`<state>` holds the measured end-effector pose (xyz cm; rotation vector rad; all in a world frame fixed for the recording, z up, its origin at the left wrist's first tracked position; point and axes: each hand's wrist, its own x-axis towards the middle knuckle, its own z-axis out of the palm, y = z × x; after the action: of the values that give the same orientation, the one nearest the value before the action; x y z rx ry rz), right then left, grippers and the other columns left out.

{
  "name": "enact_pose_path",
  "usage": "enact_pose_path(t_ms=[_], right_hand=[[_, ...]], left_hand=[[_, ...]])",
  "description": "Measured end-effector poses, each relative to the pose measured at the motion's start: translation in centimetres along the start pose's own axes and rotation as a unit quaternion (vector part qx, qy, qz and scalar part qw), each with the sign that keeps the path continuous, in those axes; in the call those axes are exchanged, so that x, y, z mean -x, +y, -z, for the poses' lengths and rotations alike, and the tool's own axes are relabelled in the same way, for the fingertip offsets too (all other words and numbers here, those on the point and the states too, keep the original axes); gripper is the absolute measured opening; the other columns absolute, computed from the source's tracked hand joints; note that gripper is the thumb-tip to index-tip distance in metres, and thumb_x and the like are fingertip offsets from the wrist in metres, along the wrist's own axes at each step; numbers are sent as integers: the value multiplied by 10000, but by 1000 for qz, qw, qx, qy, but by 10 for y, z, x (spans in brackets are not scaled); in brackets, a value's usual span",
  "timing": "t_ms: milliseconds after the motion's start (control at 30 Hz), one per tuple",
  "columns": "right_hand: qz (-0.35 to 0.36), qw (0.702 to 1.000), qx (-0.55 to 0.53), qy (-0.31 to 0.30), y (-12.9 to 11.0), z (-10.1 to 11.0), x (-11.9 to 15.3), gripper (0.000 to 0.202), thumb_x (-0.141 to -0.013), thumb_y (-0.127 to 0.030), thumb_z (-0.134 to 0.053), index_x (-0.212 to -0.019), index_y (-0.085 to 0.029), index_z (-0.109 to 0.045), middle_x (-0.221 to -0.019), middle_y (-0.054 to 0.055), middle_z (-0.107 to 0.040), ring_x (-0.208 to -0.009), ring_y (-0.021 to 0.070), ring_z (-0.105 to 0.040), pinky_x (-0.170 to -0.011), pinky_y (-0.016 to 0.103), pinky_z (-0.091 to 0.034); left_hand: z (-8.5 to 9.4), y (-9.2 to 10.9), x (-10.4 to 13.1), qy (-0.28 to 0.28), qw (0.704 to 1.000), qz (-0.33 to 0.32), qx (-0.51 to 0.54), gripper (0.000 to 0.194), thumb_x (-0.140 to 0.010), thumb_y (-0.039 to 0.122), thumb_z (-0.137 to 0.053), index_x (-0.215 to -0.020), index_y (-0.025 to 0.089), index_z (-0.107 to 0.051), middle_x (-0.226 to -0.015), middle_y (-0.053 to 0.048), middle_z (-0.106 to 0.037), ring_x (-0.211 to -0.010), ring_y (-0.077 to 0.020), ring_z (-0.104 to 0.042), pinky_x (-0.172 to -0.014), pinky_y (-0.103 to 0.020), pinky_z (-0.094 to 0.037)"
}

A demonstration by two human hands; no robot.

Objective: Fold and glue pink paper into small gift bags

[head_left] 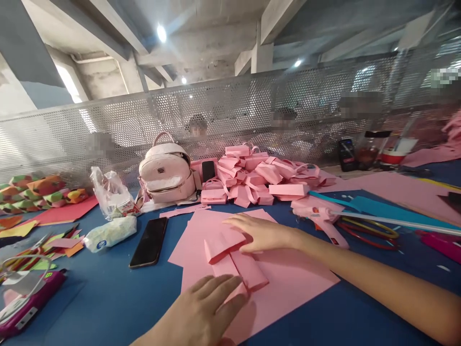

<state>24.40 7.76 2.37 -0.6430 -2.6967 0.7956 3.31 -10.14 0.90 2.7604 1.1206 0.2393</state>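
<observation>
A folded pink paper piece (pixel 251 271) lies on a stack of flat pink paper sheets (pixel 288 288) in front of me. Its far end stands up as a hollow, box-like fold; creased flaps run toward me. My left hand (pixel 205 307) has the near end of the piece between thumb and fingers. At the far right side of the fold, my right hand (pixel 261 233) reaches in with fingers stretched and thumb apart, touching or resting close against the paper. Its fingertips lie beyond the raised fold.
Behind the sheets sit a heap of folded pink paper bags (pixel 252 175) and a pink backpack (pixel 167 168). A phone (pixel 148 242) and a tissue pack (pixel 111 234) lie left. To the right is a pink glue gun (pixel 322 221). A purple power strip (pixel 34 305) occupies the left edge.
</observation>
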Motion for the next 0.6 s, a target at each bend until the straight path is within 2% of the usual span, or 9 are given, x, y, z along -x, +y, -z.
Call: enact_pose_path(t_ms=[67, 167, 233, 267, 300, 333, 400, 500, 600], right_hand=[[-7, 1000, 9, 8, -10, 4, 16, 633, -746, -238, -743, -1360, -301, -603, -1475, 60, -534, -1343, 307, -490, -1105, 385, -383], [-21, 998, 32, 47, -23, 9, 41, 378, -870, -259, -631, -1241, -302, -685, -1340, 53, -649, -1220, 303, -593, -1024, 384, -437], [-45, 997, 31, 55, -28, 12, 60, 260, -938, -255, -519, -1043, -306, -751, -1132, 37, -747, -1051, 290, -674, -892, 368, -484], [-64, 996, 25, 52, -27, 14, 71, 301, -949, -233, -470, -955, -313, -759, -985, 28, -775, -940, 278, -700, -818, 359, -492], [-89, 995, 13, 52, -25, 16, 82, 337, -946, -208, -435, -957, -325, -750, -853, 19, -779, -848, 267, -712, -766, 354, -493], [-118, 991, 6, 56, -22, 17, 94, 377, -927, -176, -415, -1053, -345, -727, -754, 15, -768, -825, 267, -715, -751, 353, -494], [-157, 985, 8, 67, -12, 19, 119, 432, -889, -166, -430, -1164, -371, -692, -815, 32, -773, -909, 268, -711, -803, 351, -507], [-224, 968, -2, 116, 11, 19, 158, 348, -910, -263, -451, -1128, -357, -706, -1134, 32, -743, -1101, 283, -675, -920, 379, -528], [-260, 947, -15, 190, 39, 16, 196, 319, -918, -404, -471, -1042, -320, -752, -1103, 61, -765, -1052, 316, -715, -897, 380, -582]], left_hand=[[-9, -1, -17, -25, 999, 13, -29, 765, -869, 385, -727, -1510, 149, -382, -1589, -175, -359, -1439, -365, -396, -1142, -504, -417], [-17, -7, -29, -37, 998, 43, -33, 816, -877, 460, -704, -1536, 133, -351, -1607, -170, -310, -1466, -354, -343, -1184, -492, -359], [-18, -12, -32, -37, 997, 57, -24, 776, -899, 474, -670, -1528, 127, -377, -1602, -174, -317, -1466, -346, -345, -1185, -482, -361], [-18, -14, -33, -35, 997, 63, -20, 746, -910, 464, -655, -1522, 129, -392, -1598, -175, -326, -1463, -344, -350, -1180, -482, -367], [-19, -17, -33, -33, 997, 69, -18, 715, -921, 444, -641, -1518, 131, -402, -1593, -175, -335, -1459, -344, -358, -1175, -484, -374], [-19, -19, -33, -30, 997, 73, -19, 693, -926, 417, -634, -1515, 130, -408, -1587, -178, -346, -1452, -345, -369, -1169, -488, -381], [-19, -23, -32, -23, 996, 78, -29, 657, -924, 345, -626, -1508, 127, -418, -1575, -179, -368, -1439, -345, -392, -1160, -495, -391], [-21, -30, -29, -14, 996, 76, -52, 602, -919, 245, -590, -1490, 128, -440, -1565, -167, -395, -1420, -330, -428, -1144, -490, -413], [-22, -35, -28, -7, 995, 64, -71, 591, -914, 221, -569, -1483, 121, -444, -1566, -164, -398, -1407, -320, -453, -1119, -462, -449]])
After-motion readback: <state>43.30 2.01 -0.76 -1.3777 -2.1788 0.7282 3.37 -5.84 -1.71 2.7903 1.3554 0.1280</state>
